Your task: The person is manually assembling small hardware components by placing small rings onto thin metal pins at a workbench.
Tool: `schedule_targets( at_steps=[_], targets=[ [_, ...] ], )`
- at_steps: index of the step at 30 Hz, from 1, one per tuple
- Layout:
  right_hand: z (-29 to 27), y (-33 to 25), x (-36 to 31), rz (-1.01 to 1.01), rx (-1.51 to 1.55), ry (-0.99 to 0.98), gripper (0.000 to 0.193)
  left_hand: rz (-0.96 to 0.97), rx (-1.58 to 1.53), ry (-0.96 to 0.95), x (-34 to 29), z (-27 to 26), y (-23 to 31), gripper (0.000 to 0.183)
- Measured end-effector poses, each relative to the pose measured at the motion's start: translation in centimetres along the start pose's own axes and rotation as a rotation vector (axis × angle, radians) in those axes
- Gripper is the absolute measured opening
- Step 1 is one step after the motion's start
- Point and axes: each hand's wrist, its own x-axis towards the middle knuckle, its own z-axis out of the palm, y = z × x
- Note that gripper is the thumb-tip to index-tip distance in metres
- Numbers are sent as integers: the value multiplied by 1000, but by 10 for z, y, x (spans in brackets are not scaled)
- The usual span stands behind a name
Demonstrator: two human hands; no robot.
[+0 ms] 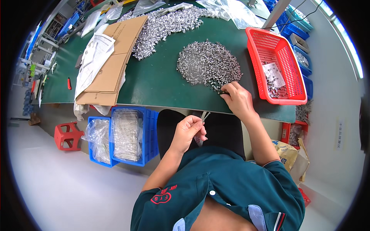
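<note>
My left hand (189,133) is over my lap, just off the table's front edge. Its thumb and fingers are closed on thin metal pins (207,116), whose tips stick out past the fingertips. My right hand (239,101) reaches onto the green table (162,86), fingers pinched together at the near edge of a pile of small metal rings (210,63). Something small and dark shows at those fingertips, too small to make out. A few loose rings lie beside the fingers.
Right of the pile stands a red plastic basket (266,90) with small parts and a paper slip inside. A larger heap of silvery parts (162,29) lies farther back. Cardboard sheets (115,57) with papers are at left. Blue crates (148,134) of rods sit below the edge.
</note>
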Motion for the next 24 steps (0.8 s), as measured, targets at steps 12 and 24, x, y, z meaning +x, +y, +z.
schedule_targets(
  at_steps=[12, 24],
  targets=[
    [-3, -2, -5, 54, 126, -29, 10, 51, 53, 4, 14, -4, -4, 16],
    [-18, -33, -24, 388, 845, -388, 11, 46, 152, -19, 13, 5, 0, 12]
  ],
)
